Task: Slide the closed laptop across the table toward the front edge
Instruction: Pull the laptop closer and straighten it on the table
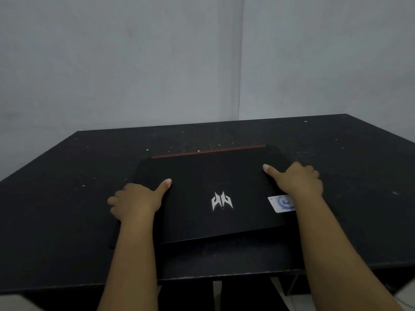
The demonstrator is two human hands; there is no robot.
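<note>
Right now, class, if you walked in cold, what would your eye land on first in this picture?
First, the closed black laptop in the middle of the dark table, its silver logo bright on the lid and a red strip along its far edge. Next, the left hand and right hand, each gripping a side edge with the thumb on top. A white sticker sits by the right wrist.

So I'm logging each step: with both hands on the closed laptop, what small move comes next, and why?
Probably pull it nearer. The left hand and right hand grip the laptop's sides, and bare table remains before the front edge.
</note>
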